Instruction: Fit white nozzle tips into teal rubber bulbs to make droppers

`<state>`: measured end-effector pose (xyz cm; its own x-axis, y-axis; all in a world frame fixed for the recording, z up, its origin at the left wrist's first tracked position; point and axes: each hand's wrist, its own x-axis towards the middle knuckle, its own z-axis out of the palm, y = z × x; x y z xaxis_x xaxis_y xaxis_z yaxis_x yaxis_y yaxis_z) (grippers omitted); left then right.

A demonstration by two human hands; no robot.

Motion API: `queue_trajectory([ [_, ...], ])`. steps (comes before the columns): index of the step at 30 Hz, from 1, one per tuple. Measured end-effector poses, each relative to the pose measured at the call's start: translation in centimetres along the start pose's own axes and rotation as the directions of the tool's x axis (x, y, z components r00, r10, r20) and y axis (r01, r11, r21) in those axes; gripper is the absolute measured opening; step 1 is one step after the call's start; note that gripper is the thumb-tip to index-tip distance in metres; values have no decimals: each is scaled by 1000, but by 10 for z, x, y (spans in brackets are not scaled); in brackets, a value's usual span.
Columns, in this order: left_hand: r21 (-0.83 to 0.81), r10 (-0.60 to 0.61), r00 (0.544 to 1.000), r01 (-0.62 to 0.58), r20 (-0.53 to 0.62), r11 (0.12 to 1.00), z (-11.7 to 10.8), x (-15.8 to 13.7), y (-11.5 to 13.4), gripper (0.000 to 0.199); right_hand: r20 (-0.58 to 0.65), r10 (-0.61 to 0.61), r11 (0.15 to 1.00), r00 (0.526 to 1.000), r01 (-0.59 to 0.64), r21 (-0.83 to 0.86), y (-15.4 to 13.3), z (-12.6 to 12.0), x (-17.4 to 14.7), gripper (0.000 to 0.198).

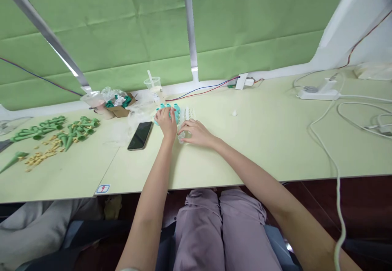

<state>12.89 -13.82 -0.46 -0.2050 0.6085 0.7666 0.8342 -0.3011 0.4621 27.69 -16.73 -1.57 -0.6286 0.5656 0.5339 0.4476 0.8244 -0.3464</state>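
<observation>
Several teal tube-like pieces [177,108] stand grouped on the table. My left hand [167,122] reaches over them, its fingers bent and closed on one of the teal pieces; the fingertips are partly hidden. Just to the right, my right hand [197,133] pinches a small clear cup-like piece [180,137] between thumb and fingers, close to the tabletop. Behind that hand lie several small whitish translucent parts [190,113], laid out in rows. Farther right, a lone small white cone-shaped piece [234,113] sits on the table.
A phone [140,136] lies left of my left hand. Behind are a drink cup with a straw [155,90], another cup [97,105] and a cardboard box [120,110]. Green horn-shaped pieces [81,130] and yellow bits [45,154] lie left. A power strip [318,94] with cables stands right.
</observation>
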Motion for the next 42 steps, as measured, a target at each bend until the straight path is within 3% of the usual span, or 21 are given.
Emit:
queue_trajectory([
  [5,-10,-10,1000,10,11,1000,1,0,-1,40,8,-8,997,1000,8,-82,-4,8,-1,18],
  [9,-99,1,999,3,50,995,-1,3,1,38,-127,93,994,988,-84,74,1,-1,4,15],
  [11,-225,28,988,7,149,974,-1,4,5,37,-249,275,951,929,-225,212,9,-11,6,17],
  [13,-356,72,959,31,273,934,1,4,10,36,-327,482,856,813,-358,372,20,-19,7,22],
  [15,-421,112,930,49,351,906,5,2,15,33,-337,616,753,712,-406,519,34,-23,6,25],
  [18,-409,138,921,25,365,912,12,-3,18,32,-284,692,640,663,-382,667,49,-20,5,28],
  [22,-400,141,925,14,354,916,17,-6,16,30,-201,706,557,679,-357,750,53,-14,6,30],
  [25,-412,87,919,87,385,907,18,-4,12,30,-177,680,570,711,-361,738,52,-14,4,32],
  [27,-428,39,921,142,388,893,18,-1,8,30,-197,652,653,732,-411,636,55,-14,0,32],
  [30,-485,-36,924,232,381,843,19,3,2,32,-238,567,820,789,-512,254,61,-9,-8,22],
  [33,-538,-101,916,314,388,782,19,5,-2,32,-160,488,860,858,-504,-77,65,0,-11,16],
  [36,-548,-130,896,369,425,750,19,6,-3,30,-116,478,854,871,-492,-172,66,10,-9,14],
  [42,-558,-142,855,442,498,702,20,5,-4,29,-154,506,837,849,-526,-148,68,13,-5,11],
])
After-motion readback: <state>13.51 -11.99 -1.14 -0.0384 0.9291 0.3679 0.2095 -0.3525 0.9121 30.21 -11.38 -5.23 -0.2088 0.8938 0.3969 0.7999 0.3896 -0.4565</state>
